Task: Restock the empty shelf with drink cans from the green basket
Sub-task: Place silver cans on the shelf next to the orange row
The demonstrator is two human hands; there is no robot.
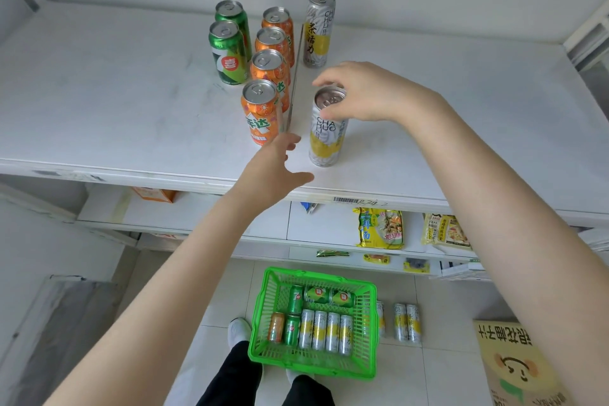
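Bare forearms reach to the white shelf point(131, 109), right hand point(365, 92) pinching the rim of a tall Cha Huo tea can point(326, 138) standing beside the divider point(295, 76), left hand point(273, 168) open nearby (likely next: release, then fetch more from the green basket point(260, 333) below).

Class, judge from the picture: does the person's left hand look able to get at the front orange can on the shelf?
Probably yes. The left hand is open close by the front orange can, with nothing between them; the right hand grips the tall silver can off to the side.

Right hand point(362, 92) gripping tall can point(324, 138), left hand point(273, 168) relaxed
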